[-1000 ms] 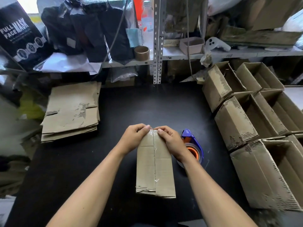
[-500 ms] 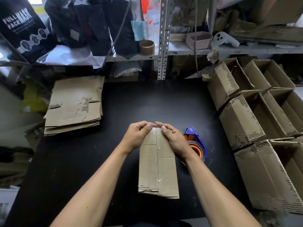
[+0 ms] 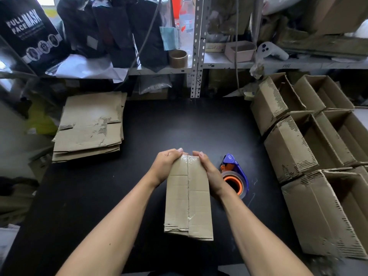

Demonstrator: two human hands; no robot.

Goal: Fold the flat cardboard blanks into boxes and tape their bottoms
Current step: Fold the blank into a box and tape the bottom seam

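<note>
Fingers of the left hand [image 3: 166, 165] and right hand [image 3: 209, 172] curl over the far end of a folded box [image 3: 188, 198], thumbs pressing the taped edge at twelve o'clock. It stands at the centre of the black table [image 3: 95, 196], brown corrugated card, a clear tape strip running down its middle seam, near corners frayed. At three o'clock lies the tape dispenser [image 3: 235, 176]; at ten o'clock, flat blanks [image 3: 89, 126].

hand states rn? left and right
Left hand: fingers curled over the far end of the taped brown cardboard box, holding it.
Right hand: gripping the same box's far right edge.
</note>
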